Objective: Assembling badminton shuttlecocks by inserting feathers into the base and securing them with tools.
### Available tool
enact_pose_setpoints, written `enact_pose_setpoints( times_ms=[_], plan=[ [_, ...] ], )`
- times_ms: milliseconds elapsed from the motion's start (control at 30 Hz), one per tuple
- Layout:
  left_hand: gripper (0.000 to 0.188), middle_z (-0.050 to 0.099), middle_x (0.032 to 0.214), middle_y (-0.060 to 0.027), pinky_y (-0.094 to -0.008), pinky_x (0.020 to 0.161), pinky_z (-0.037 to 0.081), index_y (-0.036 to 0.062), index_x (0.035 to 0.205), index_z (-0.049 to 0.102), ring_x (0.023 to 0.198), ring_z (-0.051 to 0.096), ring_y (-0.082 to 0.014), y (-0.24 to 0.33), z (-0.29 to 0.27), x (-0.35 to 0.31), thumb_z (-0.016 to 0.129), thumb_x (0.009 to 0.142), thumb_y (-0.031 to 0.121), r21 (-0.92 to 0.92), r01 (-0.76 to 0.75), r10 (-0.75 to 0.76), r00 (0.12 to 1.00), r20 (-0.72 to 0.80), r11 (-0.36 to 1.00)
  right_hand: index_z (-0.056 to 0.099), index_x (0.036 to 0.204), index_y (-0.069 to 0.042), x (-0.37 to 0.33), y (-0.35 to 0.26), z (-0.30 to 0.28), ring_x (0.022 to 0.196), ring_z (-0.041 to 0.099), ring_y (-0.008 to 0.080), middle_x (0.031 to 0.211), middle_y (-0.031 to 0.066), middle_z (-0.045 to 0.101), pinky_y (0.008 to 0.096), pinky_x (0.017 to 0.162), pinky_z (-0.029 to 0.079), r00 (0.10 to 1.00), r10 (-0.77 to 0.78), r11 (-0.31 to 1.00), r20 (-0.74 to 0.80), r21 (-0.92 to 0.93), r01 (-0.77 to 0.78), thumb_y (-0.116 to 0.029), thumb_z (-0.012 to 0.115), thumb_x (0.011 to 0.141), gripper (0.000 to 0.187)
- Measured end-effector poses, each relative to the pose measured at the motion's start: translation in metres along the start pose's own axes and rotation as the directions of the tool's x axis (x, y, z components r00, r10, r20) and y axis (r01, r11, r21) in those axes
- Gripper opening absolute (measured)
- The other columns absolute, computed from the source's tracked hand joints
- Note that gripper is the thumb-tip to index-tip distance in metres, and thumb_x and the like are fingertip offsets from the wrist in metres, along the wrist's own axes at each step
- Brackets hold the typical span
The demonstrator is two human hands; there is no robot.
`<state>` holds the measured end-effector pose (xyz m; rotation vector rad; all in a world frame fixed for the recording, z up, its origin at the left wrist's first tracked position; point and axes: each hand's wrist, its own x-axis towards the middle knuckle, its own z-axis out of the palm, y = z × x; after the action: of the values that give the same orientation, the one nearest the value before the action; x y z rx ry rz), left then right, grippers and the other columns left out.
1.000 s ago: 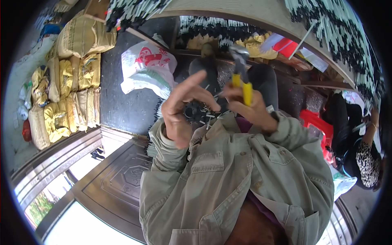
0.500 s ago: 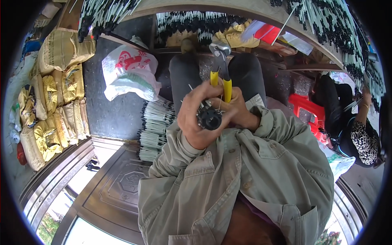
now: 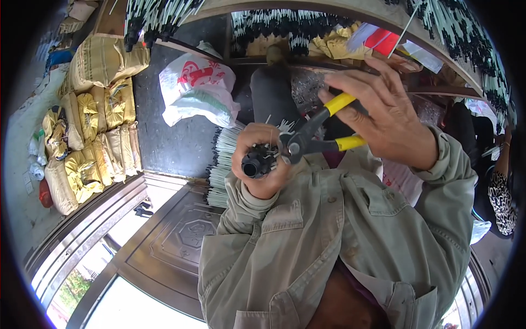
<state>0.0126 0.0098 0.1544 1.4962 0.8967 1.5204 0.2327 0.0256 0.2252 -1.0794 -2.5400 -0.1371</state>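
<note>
My left hand [image 3: 257, 134] is wrapped round a black bundle [image 3: 257, 162] with a round, hollow end and thin pale pieces sticking out of its side. A pair of cutting pliers [image 3: 315, 137] with yellow handle grips lies across from the right, its dark jaws against the bundle by my left fingers. My right hand [image 3: 389, 112] has the pliers by the handles, which are spread wide. One grip runs under the outstretched fingers and the other meets the palm. What the jaws close round is hard to make out.
Many black-and-white sticks [image 3: 220, 159] are stacked beside my left leg, with more on the bench [image 3: 263, 5] ahead. A white plastic bag [image 3: 194, 88] lies on the dark floor. Yellow-wrapped packages [image 3: 87, 137] stand at the left. Another person's patterned sleeve [image 3: 499, 200] shows at the far right.
The pliers have swung from pointing away, with handles together, to lying across the bundle with handles spread. My right hand has moved right and up. The view has shifted slightly.
</note>
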Motion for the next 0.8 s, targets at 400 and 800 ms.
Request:
enact_pose_setpoints(
  times_ms=[400,800],
  plan=[
    [0.027,0.057,0.075,-0.0134,-0.0296,0.064,0.044,0.0001,0.084,0.049,0.068,0.055,-0.0199,-0.002,0.002,0.004,0.067,0.064,-0.001,0.012,0.005,-0.005,0.999,0.047,1.000,0.062,0.096,-0.003,0.011,0.001,-0.032,0.086,0.053,0.0226,0.103,0.0082,0.050,0.0367,0.078,0.042,0.983,-0.046,0.990,0.177,-0.125,0.068,-0.012,0.058,0.073,0.025],
    [0.028,0.057,0.080,-0.0115,-0.0270,0.069,0.042,0.0010,0.088,0.045,0.071,0.054,-0.0171,0.005,-0.001,0.010,0.064,0.068,-0.004,0.113,0.050,-0.062,0.993,0.097,0.992,0.061,0.093,-0.009,0.013,-0.001,0.044,0.104,0.049,0.0161,0.114,0.0005,0.048,0.0379,0.093,0.033,0.933,0.083,0.958,-0.350,-0.230,-0.171,-0.016,0.069,0.073,0.023]
  ],
)
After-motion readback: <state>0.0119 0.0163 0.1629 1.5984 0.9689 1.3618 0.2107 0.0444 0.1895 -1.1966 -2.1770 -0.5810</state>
